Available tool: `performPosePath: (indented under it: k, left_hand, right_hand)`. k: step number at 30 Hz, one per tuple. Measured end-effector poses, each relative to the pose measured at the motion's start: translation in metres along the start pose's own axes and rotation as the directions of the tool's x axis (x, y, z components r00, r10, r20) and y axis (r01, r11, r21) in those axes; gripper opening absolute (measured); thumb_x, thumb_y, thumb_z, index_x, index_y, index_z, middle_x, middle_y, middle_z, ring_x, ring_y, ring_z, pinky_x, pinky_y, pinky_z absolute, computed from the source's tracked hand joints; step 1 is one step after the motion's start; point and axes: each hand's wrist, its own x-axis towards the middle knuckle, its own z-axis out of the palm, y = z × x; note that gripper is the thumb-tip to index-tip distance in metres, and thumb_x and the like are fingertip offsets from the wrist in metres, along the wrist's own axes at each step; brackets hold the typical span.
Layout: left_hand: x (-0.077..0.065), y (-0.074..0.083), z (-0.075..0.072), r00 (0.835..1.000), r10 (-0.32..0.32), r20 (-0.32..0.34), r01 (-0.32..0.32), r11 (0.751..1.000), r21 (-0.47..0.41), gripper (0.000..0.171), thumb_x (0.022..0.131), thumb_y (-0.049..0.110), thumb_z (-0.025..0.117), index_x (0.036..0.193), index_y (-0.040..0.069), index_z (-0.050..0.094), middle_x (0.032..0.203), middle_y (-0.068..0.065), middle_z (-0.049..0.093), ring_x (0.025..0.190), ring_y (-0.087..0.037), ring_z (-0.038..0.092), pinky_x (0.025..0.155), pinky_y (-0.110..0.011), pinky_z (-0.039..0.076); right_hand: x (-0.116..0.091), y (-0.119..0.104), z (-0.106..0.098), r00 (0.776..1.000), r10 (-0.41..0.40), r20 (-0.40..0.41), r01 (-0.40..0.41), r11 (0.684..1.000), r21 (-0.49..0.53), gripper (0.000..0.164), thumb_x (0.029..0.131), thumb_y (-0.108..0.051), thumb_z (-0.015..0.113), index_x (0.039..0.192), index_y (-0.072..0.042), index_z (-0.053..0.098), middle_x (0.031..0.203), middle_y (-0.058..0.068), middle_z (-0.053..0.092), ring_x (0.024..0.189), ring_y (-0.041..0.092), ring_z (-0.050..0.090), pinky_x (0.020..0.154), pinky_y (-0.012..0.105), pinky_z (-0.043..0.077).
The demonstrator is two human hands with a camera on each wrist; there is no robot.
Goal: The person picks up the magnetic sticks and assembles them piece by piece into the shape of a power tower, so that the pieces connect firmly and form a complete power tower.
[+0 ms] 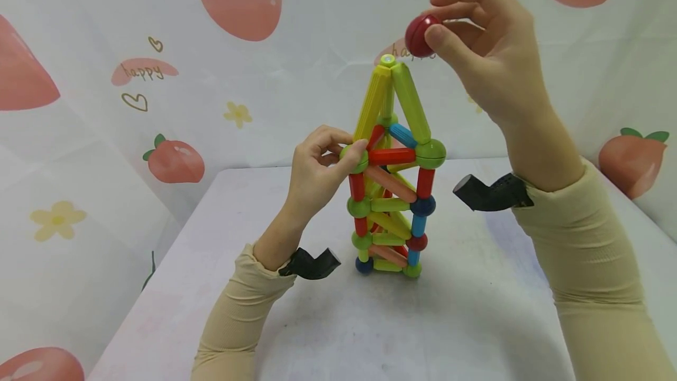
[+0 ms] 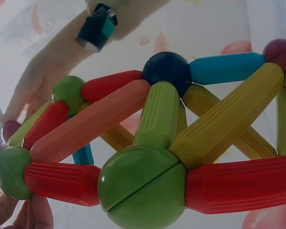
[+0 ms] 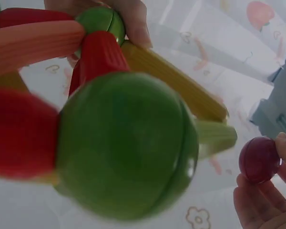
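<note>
A tall tower of coloured rods and balls [image 1: 391, 204] stands upright on the table, its yellow and green top rods leaning together into a peak. My left hand [image 1: 322, 163] pinches the green corner ball [image 1: 355, 159] at the base of that peak, on the tower's left side. Just above and to the right of the tip, my right hand [image 1: 492, 46] holds a dark red ball [image 1: 420, 35] between thumb and fingers. In the right wrist view, the dark red ball [image 3: 259, 160] is apart from the pale green rod [image 3: 217, 138].
The white table [image 1: 296, 322] spreads around the tower's foot. Behind it hangs a white cloth [image 1: 296, 99] printed with peaches, flowers and hearts. A black wrist camera [image 1: 312, 263] sits on the left wrist and another black camera [image 1: 492, 193] on the right.
</note>
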Motion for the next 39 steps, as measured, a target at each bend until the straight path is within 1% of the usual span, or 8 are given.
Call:
performPosePath:
  k: [5, 10, 15, 23, 28, 35, 37, 39]
  left_hand:
    - [0.0, 0.0, 0.0, 1.0, -0.006, 0.003, 0.006, 1.0, 0.002, 0.014, 0.085, 0.006, 0.063, 0.087, -0.007, 0.065, 0.089, -0.017, 0.059, 0.07, -0.02, 0.049, 0.059, -0.015, 0.048]
    - [0.0, 0.0, 0.0, 1.0, -0.009, 0.003, 0.009, 1.0, -0.001, 0.014, 0.085, 0.006, 0.063, 0.088, -0.007, 0.065, 0.089, -0.017, 0.059, 0.069, -0.012, 0.049, 0.059, -0.014, 0.048]
    - [-0.001, -0.001, 0.0, 1.0, -0.016, 0.015, 0.016, 1.0, -0.007, 0.014, 0.085, 0.006, 0.062, 0.089, -0.007, 0.065, 0.091, -0.017, 0.058, 0.07, -0.012, 0.05, 0.061, -0.015, 0.05]
    - [-0.005, -0.011, -0.01, 0.978, -0.087, 0.187, 0.096, 0.995, -0.037, 0.028, 0.085, 0.004, 0.061, 0.111, -0.004, 0.057, 0.108, -0.016, 0.056, 0.085, -0.014, 0.056, 0.074, -0.02, 0.052]
    - [-0.011, -0.025, -0.022, 0.92, -0.172, 0.353, 0.173, 0.984, 0.028, 0.046, 0.081, 0.005, 0.068, 0.124, 0.002, 0.05, 0.113, -0.015, 0.055, 0.095, -0.023, 0.058, 0.085, -0.031, 0.053]
    - [-0.029, -0.045, -0.032, 0.753, -0.371, 0.544, 0.31, 0.928, 0.204, 0.055, 0.079, 0.013, 0.073, 0.128, 0.01, 0.049, 0.123, -0.007, 0.056, 0.103, -0.022, 0.059, 0.085, -0.032, 0.055]
    - [-0.035, -0.05, -0.032, 0.731, -0.4, 0.552, 0.33, 0.916, 0.226, 0.048, 0.079, 0.013, 0.073, 0.123, 0.009, 0.055, 0.12, -0.007, 0.061, 0.1, -0.021, 0.062, 0.082, -0.03, 0.056]
    - [-0.04, -0.054, -0.029, 0.736, -0.402, 0.546, 0.322, 0.916, 0.24, 0.04, 0.079, 0.013, 0.073, 0.117, 0.007, 0.061, 0.113, -0.008, 0.065, 0.095, -0.019, 0.065, 0.079, -0.028, 0.057]
  right_hand:
    - [0.009, -0.001, 0.011, 0.999, -0.005, 0.042, 0.005, 1.0, 0.005, 0.025, 0.086, 0.0, 0.061, 0.109, -0.007, 0.063, 0.103, 0.006, 0.063, 0.087, 0.021, 0.065, 0.083, 0.019, 0.053]
    - [0.012, -0.002, 0.02, 0.993, 0.098, 0.071, -0.103, 0.991, 0.082, 0.023, 0.084, 0.001, 0.062, 0.107, -0.003, 0.062, 0.103, 0.005, 0.062, 0.092, 0.018, 0.065, 0.088, 0.02, 0.052]
    - [0.007, 0.0, 0.023, 0.99, 0.085, 0.108, -0.078, 0.995, -0.069, 0.02, 0.088, -0.002, 0.059, 0.108, -0.002, 0.062, 0.1, -0.001, 0.064, 0.092, 0.013, 0.067, 0.088, 0.018, 0.052]
    - [0.004, 0.002, 0.022, 0.989, 0.066, 0.133, -0.05, 0.992, -0.118, 0.022, 0.089, -0.003, 0.058, 0.111, -0.003, 0.06, 0.102, -0.002, 0.064, 0.092, 0.015, 0.066, 0.087, 0.018, 0.052]
    - [0.0, 0.001, 0.018, 0.979, 0.078, 0.191, -0.053, 0.99, -0.134, 0.032, 0.086, 0.0, 0.06, 0.118, -0.003, 0.057, 0.11, 0.001, 0.061, 0.093, 0.019, 0.064, 0.084, 0.017, 0.053]
    - [-0.002, 0.0, 0.018, 0.968, 0.109, 0.224, -0.071, 0.983, -0.169, 0.041, 0.085, 0.001, 0.061, 0.125, -0.003, 0.052, 0.116, 0.0, 0.059, 0.097, 0.018, 0.062, 0.084, 0.017, 0.053]
    - [-0.002, -0.001, 0.019, 0.967, 0.114, 0.228, -0.076, 0.983, -0.166, 0.041, 0.086, 0.001, 0.06, 0.125, -0.004, 0.052, 0.115, 0.001, 0.06, 0.098, 0.018, 0.062, 0.085, 0.018, 0.053]
    - [-0.002, 0.0, 0.019, 0.966, 0.11, 0.233, -0.072, 0.983, -0.167, 0.041, 0.086, 0.0, 0.06, 0.126, -0.005, 0.052, 0.114, 0.001, 0.061, 0.099, 0.018, 0.061, 0.086, 0.018, 0.052]
